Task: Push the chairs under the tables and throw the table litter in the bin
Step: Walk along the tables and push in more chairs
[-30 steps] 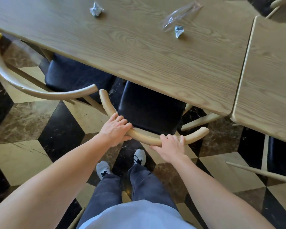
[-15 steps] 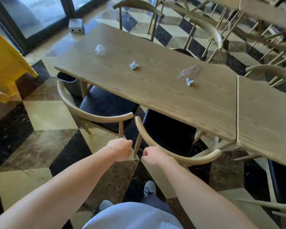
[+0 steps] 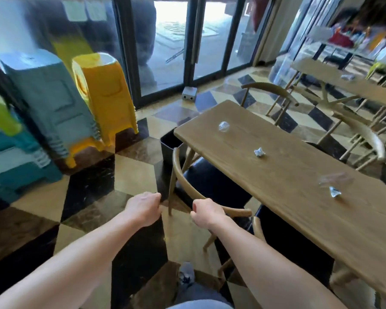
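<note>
Both of my hands hang curled at the near-left corner of the long wooden table [image 3: 299, 210]. My left hand [image 3: 143, 208] is a loose fist over the floor, holding nothing. My right hand [image 3: 206, 214] is curled in front of the curved back rail of a wooden chair [image 3: 179, 172] with a black seat; no grip shows. On the table lie a crumpled clear wrap [image 3: 223, 126], a paper ball [image 3: 259, 152], a clear plastic wrapper [image 3: 334, 178] and a small crumpled scrap [image 3: 334, 192]. A dark bin [image 3: 168, 144] stands at the table's far-left end.
A second chair's rail [image 3: 257, 227] sits against the table edge on my right. More wooden chairs [image 3: 366, 139] stand on the table's far side. Stacked yellow stools [image 3: 105, 97] and blue stools [image 3: 47, 97] line the left. Glass doors [image 3: 169, 41] and a metal box [image 3: 189, 94] lie ahead.
Both hands let go of the right-hand chair's back rail and curled shut. My view swung up and left, bringing the other chair, the bin and the doors into view.
</note>
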